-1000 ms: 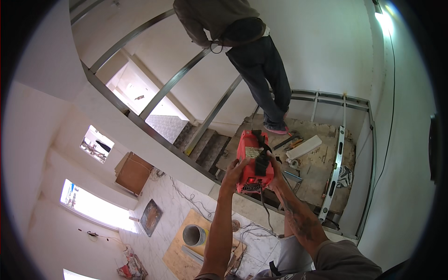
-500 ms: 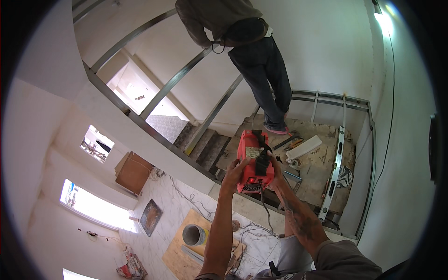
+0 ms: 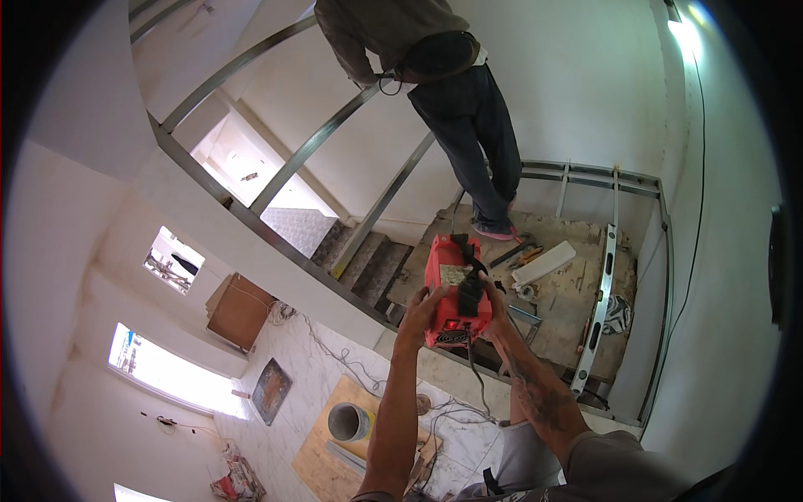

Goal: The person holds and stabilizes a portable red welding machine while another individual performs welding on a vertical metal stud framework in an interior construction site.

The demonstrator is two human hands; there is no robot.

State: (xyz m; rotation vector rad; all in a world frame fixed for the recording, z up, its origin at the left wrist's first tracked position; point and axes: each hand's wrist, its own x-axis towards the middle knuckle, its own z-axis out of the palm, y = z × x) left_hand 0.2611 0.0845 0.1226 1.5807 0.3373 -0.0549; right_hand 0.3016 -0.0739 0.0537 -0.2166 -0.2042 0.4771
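A red boxy machine [image 3: 447, 301] with a black strap, a pale label, a lit red switch and a fan grille is held between my two hands. My left hand [image 3: 422, 308] is closed on its left side. My right hand [image 3: 493, 297] grips its right side near the strap. A grey cable [image 3: 472, 364] hangs from the end facing me. Past the machine, hand tools [image 3: 522, 256], a white strip [image 3: 544, 263] and a long spirit level [image 3: 599, 309] lie on a rough platform [image 3: 569, 318].
Another person [image 3: 464, 125] stands on the platform's back part. Metal framing [image 3: 318, 138] crosses above grey stairs [image 3: 351, 276] to the left. The marble floor [image 3: 284, 335] below holds a grey bucket [image 3: 347, 422], plywood [image 3: 314, 456] and tangled cables. A white wall [image 3: 719, 276] bounds the right.
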